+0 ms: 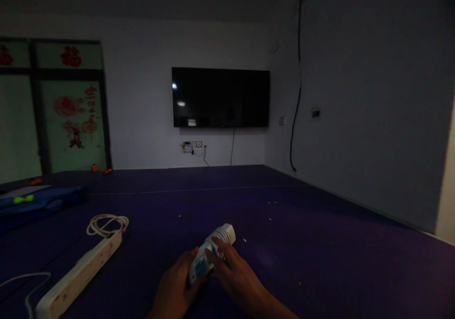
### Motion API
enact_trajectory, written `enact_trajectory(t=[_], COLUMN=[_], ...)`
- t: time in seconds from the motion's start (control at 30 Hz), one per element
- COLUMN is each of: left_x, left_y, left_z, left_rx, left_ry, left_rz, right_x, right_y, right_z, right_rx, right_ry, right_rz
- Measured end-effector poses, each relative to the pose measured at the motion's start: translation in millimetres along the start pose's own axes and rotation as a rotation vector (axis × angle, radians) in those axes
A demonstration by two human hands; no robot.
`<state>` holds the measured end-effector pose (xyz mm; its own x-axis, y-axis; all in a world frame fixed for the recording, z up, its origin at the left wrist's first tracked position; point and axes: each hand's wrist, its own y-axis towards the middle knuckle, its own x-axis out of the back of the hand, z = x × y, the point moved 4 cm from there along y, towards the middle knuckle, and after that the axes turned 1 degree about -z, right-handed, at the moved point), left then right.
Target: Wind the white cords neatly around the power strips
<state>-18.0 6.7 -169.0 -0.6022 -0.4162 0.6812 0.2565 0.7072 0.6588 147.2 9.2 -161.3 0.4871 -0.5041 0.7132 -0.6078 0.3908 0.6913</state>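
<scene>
A short white power strip (199,268) with blue sockets is between my two hands, just above or on the purple surface (337,257). White cord is wound around its far end. My left hand (177,281) grips the near end, thumb and fingers on either side. Over the wound cord lies my right hand (234,274), its fingers curled onto the cord and the strip's side. To the left rests a longer white power strip (83,274), its own cable (108,224) coiled at the far end.
Folded blue cloth (46,199) with a bright green item (23,199) lies at the left. Small orange things (94,168) sit near the glass door (73,120). A television (220,97) hangs on the far wall; a black cable (295,120) runs down the right wall. White scraps dot the surface.
</scene>
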Motion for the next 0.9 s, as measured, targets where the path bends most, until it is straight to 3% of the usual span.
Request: enact_trajectory(t=[0.4, 0.7, 0.9], left_x=[-4.1, -0.5, -1.6], left_y=[-2, 0, 0], left_z=[4, 3, 4], left_rx=[-0.066, -0.037, -0.034], left_ry=[0.036, -0.013, -0.001], left_rz=[-0.004, -0.018, 0.005], right_x=[0, 13, 8], right_y=[2, 14, 10], right_z=[1, 6, 6], right_rx=[-0.009, -0.296, -0.229], right_ry=[0.146, 0.544, 0.543], right_rz=[0.132, 0.216, 0.233])
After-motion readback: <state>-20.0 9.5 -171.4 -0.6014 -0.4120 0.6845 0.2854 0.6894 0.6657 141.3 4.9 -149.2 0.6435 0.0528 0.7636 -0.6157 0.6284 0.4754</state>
